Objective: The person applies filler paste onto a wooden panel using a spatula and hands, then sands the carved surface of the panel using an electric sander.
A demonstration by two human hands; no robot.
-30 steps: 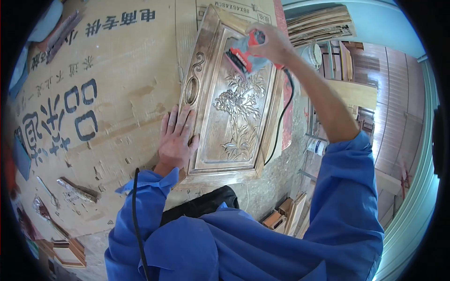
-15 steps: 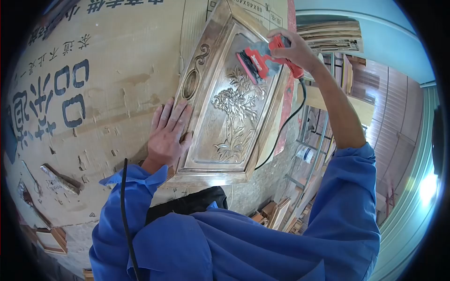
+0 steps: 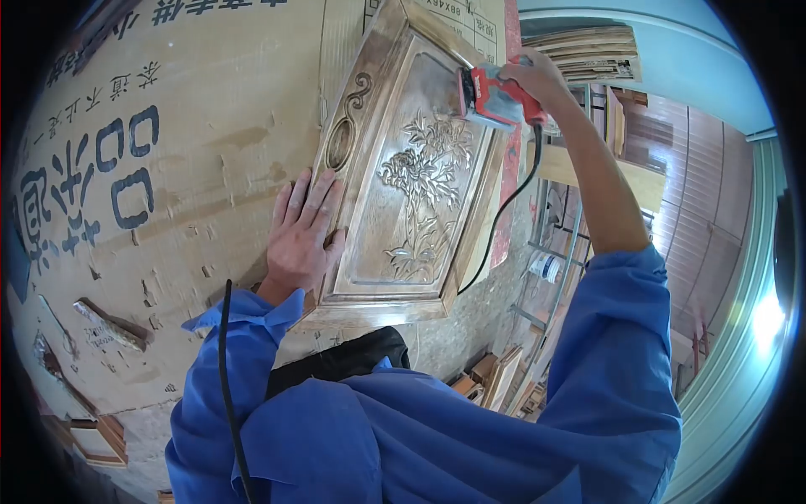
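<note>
A carved wooden panel (image 3: 424, 244) with a raised flower relief and a thick frame lies slanted in front of me. My left hand (image 3: 304, 227) rests flat on the frame's left edge, fingers spread, below an oval carving (image 3: 339, 144). My right hand (image 3: 537, 77) is wrapped round a red and grey electric sander (image 3: 491, 97) at the panel's upper right. The sander is tilted, its pad facing left, over the flat ground above the flowers; whether the pad touches the wood I cannot tell. A black cord (image 3: 510, 202) trails from its handle down past the panel's right side.
Printed cardboard (image 3: 218, 109) covers the work surface under the panel. At the lower left lie a wrapped tool (image 3: 111, 325) and other slim tools. To the right stand a metal rack (image 3: 561, 252), a white bucket (image 3: 546, 268) and stacked boards (image 3: 579, 52).
The sander has moved right and slightly up, its pad turning from a slant to nearly upright. My left hand stays on the frame's edge.
</note>
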